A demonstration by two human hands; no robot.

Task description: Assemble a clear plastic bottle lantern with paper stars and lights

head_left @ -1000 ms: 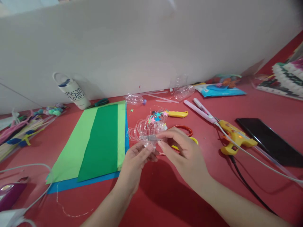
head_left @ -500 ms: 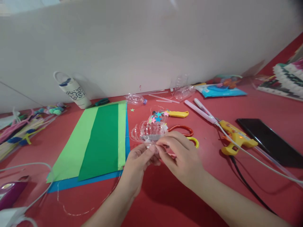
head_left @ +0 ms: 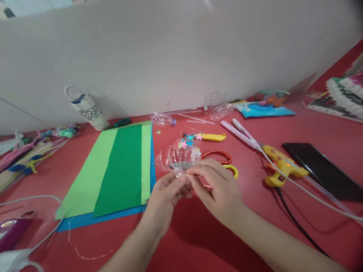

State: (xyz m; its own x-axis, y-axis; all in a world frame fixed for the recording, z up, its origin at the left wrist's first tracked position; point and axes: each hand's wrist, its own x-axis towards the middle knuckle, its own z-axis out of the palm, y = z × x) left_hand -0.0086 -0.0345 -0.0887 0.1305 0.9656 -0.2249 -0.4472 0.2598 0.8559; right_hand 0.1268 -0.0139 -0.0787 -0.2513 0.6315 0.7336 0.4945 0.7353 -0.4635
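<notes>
A clear plastic piece made of many thin curled strips is held up in front of me, its base between my fingers. My left hand is closed round that base from the left and below. From the right, my right hand pinches at the same base, thumb and forefinger together; a small bit in the pinch is too fine to make out. Behind the strips lie several coloured star stickers. Scissors with red and yellow handles lie partly hidden behind my right hand.
Green and blue sheets lie left, with a clear thread near them. A yellow cutter and clear plastic bottles lie behind. Rightward are a pink flat iron, a yellow glue gun with cords, and a black phone. A white tumbler stands back left.
The curled strips have shifted slightly between my fingers. Both hands keep almost the same place and grip.
</notes>
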